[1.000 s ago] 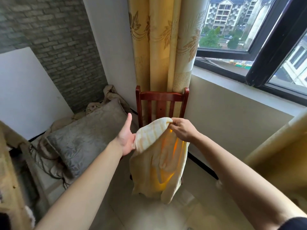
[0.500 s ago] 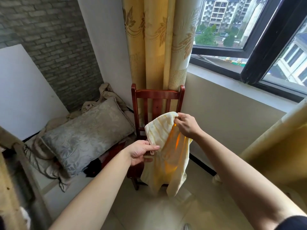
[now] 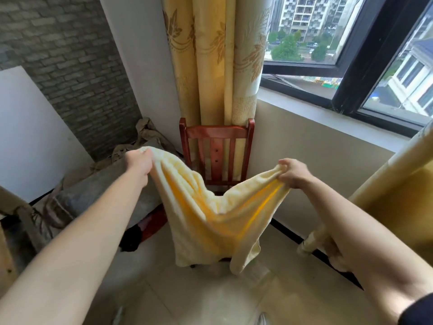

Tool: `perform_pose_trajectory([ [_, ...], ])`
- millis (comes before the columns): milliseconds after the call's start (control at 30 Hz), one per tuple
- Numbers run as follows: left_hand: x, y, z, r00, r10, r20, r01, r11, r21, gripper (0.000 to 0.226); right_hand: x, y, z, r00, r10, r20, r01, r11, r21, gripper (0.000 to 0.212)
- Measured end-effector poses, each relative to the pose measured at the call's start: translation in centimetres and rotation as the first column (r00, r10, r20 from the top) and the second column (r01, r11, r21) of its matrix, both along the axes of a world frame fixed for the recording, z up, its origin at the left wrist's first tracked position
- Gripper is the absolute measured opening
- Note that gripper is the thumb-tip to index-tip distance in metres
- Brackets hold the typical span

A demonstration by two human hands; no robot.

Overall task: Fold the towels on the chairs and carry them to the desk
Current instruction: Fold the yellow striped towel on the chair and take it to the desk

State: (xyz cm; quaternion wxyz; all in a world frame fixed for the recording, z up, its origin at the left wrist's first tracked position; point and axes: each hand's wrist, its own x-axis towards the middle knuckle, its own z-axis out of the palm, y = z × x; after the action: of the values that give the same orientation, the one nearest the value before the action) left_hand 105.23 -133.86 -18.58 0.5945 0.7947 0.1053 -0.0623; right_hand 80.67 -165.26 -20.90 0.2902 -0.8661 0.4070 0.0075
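Observation:
A pale yellow towel [image 3: 210, 216] with orange stripes hangs spread in the air between my hands. My left hand [image 3: 138, 160] grips its upper left corner. Its upper right corner is gripped by my right hand [image 3: 293, 172]. The towel sags in the middle and its lower edge hangs just above the floor. Behind it stands a red-brown wooden chair [image 3: 216, 134], its seat mostly hidden by the towel. The desk is not in view.
A grey cushion [image 3: 100, 195] and crumpled cloth lie on a low frame at the left. Yellow curtains [image 3: 210, 55] hang behind the chair, and another curtain [image 3: 386, 195] hangs at the right. A window ledge [image 3: 328, 118] runs along the right wall. Tiled floor [image 3: 199, 301] lies below.
My left hand took the towel's edge and pulled it out to the left, while my right hand moved right. The towel went from a hanging bunch to spread wide.

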Motion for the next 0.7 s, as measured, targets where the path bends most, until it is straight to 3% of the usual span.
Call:
perform_pose_trajectory([
  [133, 1.6, 2.5, 0.5, 0.976, 0.219, 0.016, -0.219, 0.975, 0.026, 0.038, -4.1, -4.8, -0.4, 0.902, -0.367, 0.229, 0.407, 0.899, -0.161, 0.042],
  [233, 2.0, 4.1, 1.2, 0.951, 0.306, 0.037, -0.307, 0.951, 0.042, 0.033, -6.3, -7.5, 0.7, 0.838, -0.521, 0.165, 0.545, 0.813, -0.203, 0.036],
  [333, 1.9, 3.8, 2.1, 0.964, 0.257, 0.072, -0.257, 0.966, -0.016, 0.014, -7.2, -9.8, 1.6, 0.809, -0.581, 0.087, 0.585, 0.783, -0.213, 0.052],
  [367, 1.8, 3.3, 2.4, 0.975, 0.22, 0.043, -0.215, 0.973, -0.083, 0.006, -7.1, -10.1, 2.0, 0.806, -0.586, 0.08, 0.59, 0.786, -0.185, 0.054],
  [433, 1.3, 1.7, 2.5, 0.994, 0.095, -0.049, -0.104, 0.972, -0.211, 0.015, -6.6, -10.0, 2.7, 0.821, -0.559, 0.116, 0.568, 0.821, -0.062, 0.045],
  [500, -0.3, -0.7, 2.8, 0.987, -0.133, -0.093, 0.104, 0.958, -0.266, 0.017, -5.7, -9.1, 3.2, 0.829, -0.519, 0.209, 0.522, 0.852, 0.043, 0.039],
  [600, -4.1, -4.7, 3.6, 0.888, -0.454, -0.075, 0.417, 0.863, -0.285, 0.004, -3.9, -8.1, 3.1, 0.863, -0.418, 0.284, 0.414, 0.907, 0.077, 0.049],
  [700, -5.3, -7.0, 3.0, 0.845, -0.53, -0.066, 0.492, 0.82, -0.292, 0.024, -2.5, -6.2, 3.4, 0.908, -0.279, 0.312, 0.28, 0.959, 0.043, 0.035],
])
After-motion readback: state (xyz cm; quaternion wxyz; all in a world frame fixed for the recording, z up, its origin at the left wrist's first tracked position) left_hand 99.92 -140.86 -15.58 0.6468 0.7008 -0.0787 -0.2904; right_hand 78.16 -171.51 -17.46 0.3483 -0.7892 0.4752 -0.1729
